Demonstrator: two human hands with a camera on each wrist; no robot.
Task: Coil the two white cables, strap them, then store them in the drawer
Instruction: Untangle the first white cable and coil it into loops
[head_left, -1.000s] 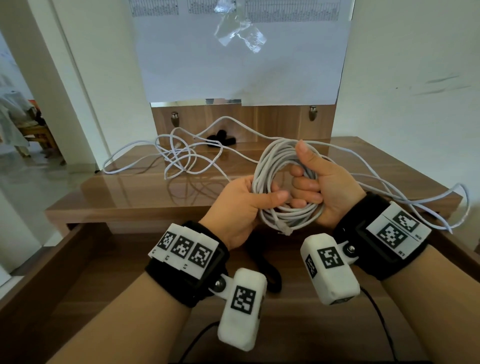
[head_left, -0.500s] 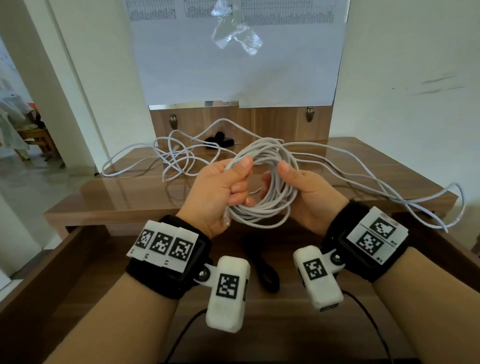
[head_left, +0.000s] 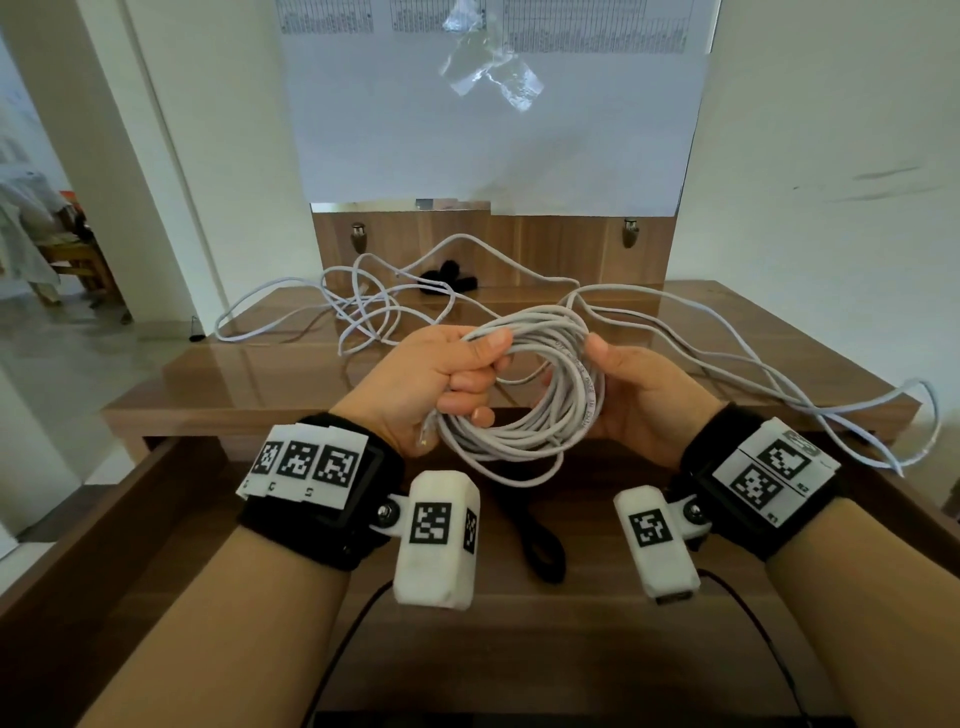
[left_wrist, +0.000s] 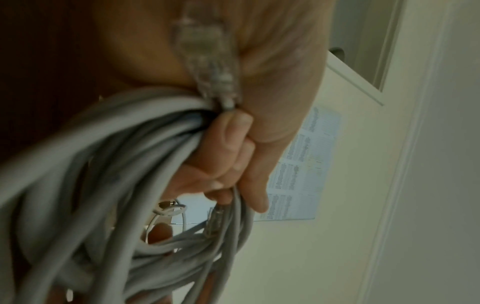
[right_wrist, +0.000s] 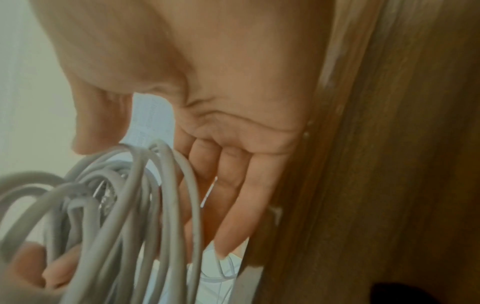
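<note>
Left hand (head_left: 426, 384): fingers curled round the coil (head_left: 540, 395), gripping it.
Right hand (head_left: 644, 400): fingers straight, cupping the coil's other side.
Second cable (head_left: 358, 306): lay loose on the table (head_left: 260, 374).

Left hand (head_left: 441, 376): a second ago its thumb lay across the lower left of the coil; half a second ago it had risen to the coil's top left; now its grip is curled round the left side, thumb over the top strands.
Right hand (head_left: 641, 395): a second ago its fingers were curled through the coil's right side, thumb up; now the fingers lie nearly straight behind the strands and the thumb rests on the outside.
Coil (head_left: 540, 410): stood on edge a second ago; now it faces the head camera as an open ring.
Plug (head_left: 427, 435): now hangs at the left palm's heel.
</note>
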